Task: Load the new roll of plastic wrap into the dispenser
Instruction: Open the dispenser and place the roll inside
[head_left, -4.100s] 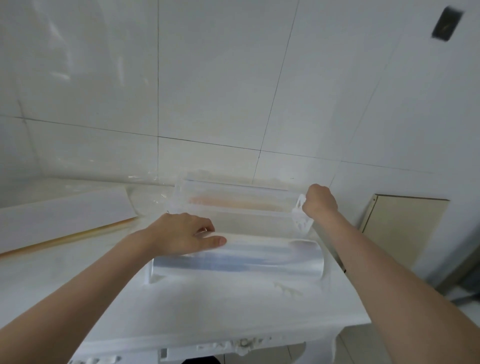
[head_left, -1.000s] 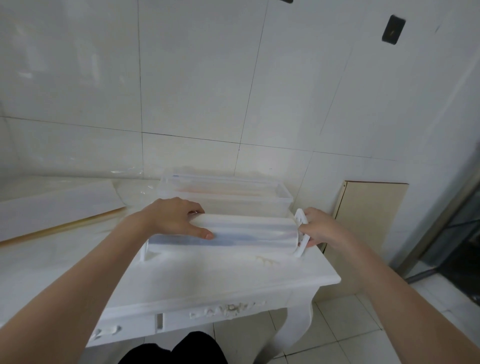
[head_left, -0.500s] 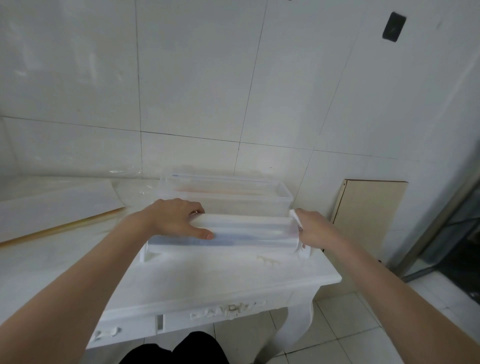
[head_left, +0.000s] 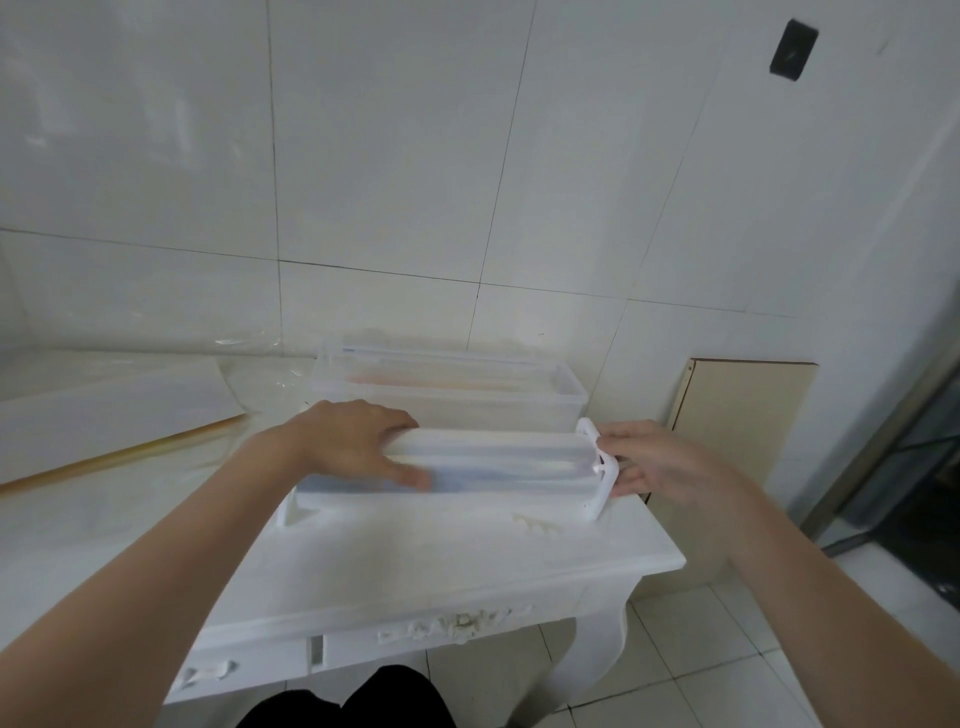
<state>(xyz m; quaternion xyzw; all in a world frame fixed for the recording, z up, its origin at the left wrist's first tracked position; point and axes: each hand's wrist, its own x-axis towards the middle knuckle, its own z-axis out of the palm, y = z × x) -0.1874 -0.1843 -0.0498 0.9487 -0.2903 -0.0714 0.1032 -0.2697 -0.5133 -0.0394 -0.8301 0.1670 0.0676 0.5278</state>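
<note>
Lying under the left hand (head_left: 350, 441), the roll (head_left: 498, 462) meets the right hand (head_left: 660, 462).

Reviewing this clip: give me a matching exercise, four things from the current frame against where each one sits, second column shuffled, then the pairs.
Things:
1. left hand
2. right hand
3. clear storage box
4. beige board

Places:
A. leaning on the wall right of the table
B. on top of the plastic wrap roll
C. behind the roll, near the wall
D. at the white end piece of the roll

Pairs: 1-B, 2-D, 3-C, 4-A
</note>
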